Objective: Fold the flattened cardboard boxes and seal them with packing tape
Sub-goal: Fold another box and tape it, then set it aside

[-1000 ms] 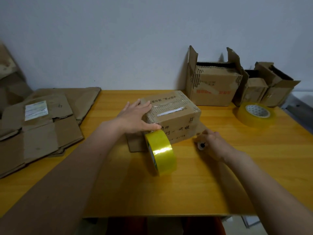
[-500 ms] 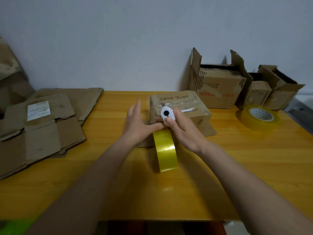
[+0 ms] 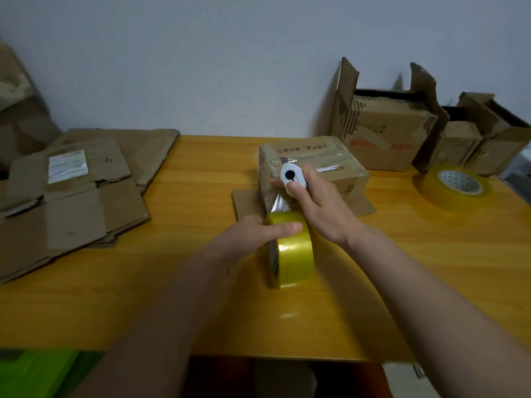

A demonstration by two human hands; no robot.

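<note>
The small brown cardboard box with printed lettering (image 3: pixel 313 165) sits on the yellow wooden table (image 3: pixel 184 282) at about twelve o'clock from the person, flaps closed, one bottom flap splayed out flat under it. The left hand (image 3: pixel 253 234) grips the upright roll of yellow-tinted packing tape (image 3: pixel 291 248) just short of the box, thumb laid over its top. A clear strip of tape (image 3: pixel 280 203) runs taut from the roll up the box's near face. The right hand (image 3: pixel 321 208) clamps a small white cutter with a black dot (image 3: pixel 291 176) against the box's top near edge.

To cut well, I'd say keep the strip tight with the left hand and draw the blade across close to the box, then rub the tail flat; slack tape would likely wrinkle or stick to itself.

At two o'clock stand open cardboard boxes (image 3: pixel 385 139) with flaps up; what is inside I cannot tell. A second tape roll lying flat (image 3: pixel 454 188) rests before them. Flattened cardboard sheets (image 3: pixel 77 193) lie stacked at ten o'clock.
</note>
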